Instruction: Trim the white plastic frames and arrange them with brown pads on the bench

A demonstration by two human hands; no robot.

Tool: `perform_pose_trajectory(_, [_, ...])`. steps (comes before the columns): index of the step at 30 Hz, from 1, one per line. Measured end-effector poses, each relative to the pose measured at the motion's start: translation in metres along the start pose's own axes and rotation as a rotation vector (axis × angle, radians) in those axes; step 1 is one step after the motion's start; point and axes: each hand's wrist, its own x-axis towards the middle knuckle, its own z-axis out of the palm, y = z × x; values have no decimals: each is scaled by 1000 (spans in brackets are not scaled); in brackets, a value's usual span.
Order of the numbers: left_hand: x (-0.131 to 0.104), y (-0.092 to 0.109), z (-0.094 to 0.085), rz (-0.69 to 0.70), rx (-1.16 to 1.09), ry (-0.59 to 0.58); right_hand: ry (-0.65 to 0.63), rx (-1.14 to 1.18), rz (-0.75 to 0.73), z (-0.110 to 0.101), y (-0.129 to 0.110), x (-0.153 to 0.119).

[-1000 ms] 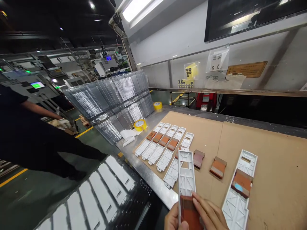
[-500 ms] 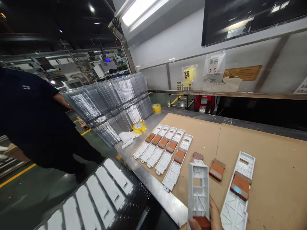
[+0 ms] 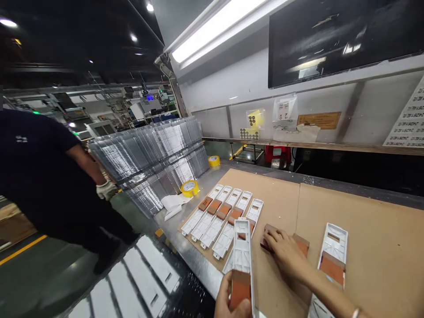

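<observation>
Under the right hand (image 3: 281,249) lies a brown block (image 3: 266,242) — fingers spread on it — left hand (image 3: 232,304) grips a white tray (image 3: 242,251).

Both hands are bare: no gloves, no rings visible. The left hand (image 3: 232,302) shows only thumb and fingers at the lower frame edge. The right hand (image 3: 284,254) continues into a bare, sleeveless forearm. A thin, light-coloured band (image 3: 355,312) encircles the right wrist, partly cut off by the frame edge.
</observation>
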Motion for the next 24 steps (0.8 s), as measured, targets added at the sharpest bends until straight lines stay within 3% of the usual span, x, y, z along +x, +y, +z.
perform_pose_trajectory(4, [19,6,15,-59,83,8,-138,-101,-203,-5,21,26])
perform_pose_trajectory(7, [32,7,22,-52,215,-33,-165,-185,-250,-14,28,33])
perform_pose_trajectory(12, [63,1,32,-142,694,4,-86,-335,-92,-32,68,37])
perform_pose_trajectory(17, [80,6,65,-73,1051,79,-88,-366,91,-30,114,29])
perform_pose_trajectory(21, [88,10,86,7,1216,8,-78,-348,180,-32,126,21])
perform_pose_trajectory(24, [99,9,92,38,1293,-14,-22,-315,175,-44,126,17])
